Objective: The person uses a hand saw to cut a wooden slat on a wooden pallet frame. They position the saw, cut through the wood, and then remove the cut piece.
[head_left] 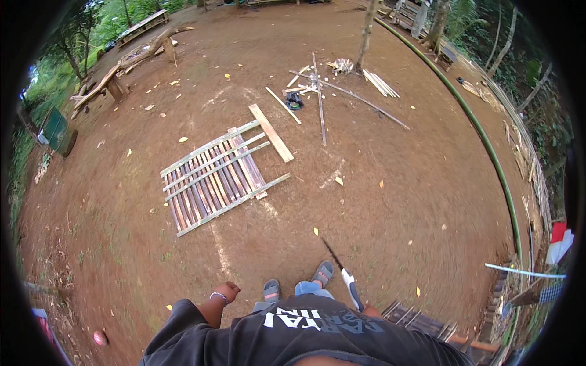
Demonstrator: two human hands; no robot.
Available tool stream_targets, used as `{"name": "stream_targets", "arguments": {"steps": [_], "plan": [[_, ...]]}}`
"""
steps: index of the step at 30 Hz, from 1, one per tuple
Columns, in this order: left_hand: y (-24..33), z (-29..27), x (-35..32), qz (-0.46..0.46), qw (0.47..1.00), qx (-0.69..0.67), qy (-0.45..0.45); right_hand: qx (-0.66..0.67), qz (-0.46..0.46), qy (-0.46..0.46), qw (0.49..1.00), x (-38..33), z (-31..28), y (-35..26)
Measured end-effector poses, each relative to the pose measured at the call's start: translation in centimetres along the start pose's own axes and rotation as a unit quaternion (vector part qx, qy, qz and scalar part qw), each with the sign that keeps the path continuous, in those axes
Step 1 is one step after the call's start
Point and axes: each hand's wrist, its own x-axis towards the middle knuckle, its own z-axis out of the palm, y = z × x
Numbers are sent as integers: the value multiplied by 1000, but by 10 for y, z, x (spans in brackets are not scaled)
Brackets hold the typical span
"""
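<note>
My right hand [370,312], mostly hidden by my shirt, is closed around the grip of a hand saw. The saw [347,278] has a white and grey handle, and its dark narrow blade slants forward and left over the soil. At my left side hangs my left hand [227,290], fingers curled in with nothing seen in them and a bracelet at the wrist. Ahead and to the left, a slatted wooden panel [213,174] lies flat on the ground, apart from both hands. A loose plank [271,133] lies at its far right corner.
Long poles [320,100] and wood pieces lie scattered near a tree trunk [366,36]. A long green bamboo pole [473,116] runs along the right side. A slatted wooden piece [415,322] is close at my right. A green board [58,132] stands far left.
</note>
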Motion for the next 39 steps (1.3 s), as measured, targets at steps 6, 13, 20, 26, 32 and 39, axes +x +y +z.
{"name": "stream_targets", "arguments": {"steps": [6,13,20,26,32,39], "plan": [[109,19,5,214,968,3,-128,-39,-144,-42,988,131,26,97],[160,3,-23,301,950,62,52,46,-248,-115,961,99,-110,-9],[140,-32,-4,192,889,-411,-62,52,-228,-107,966,91,-162,-127],[120,-152,69,179,825,-523,-119,141,-123,-69,980,121,-148,-246],[91,-247,102,161,793,-550,-204,77,-167,-28,983,79,-165,-350],[67,-295,154,173,835,-466,-234,243,-133,-63,959,77,-164,-397]]}}
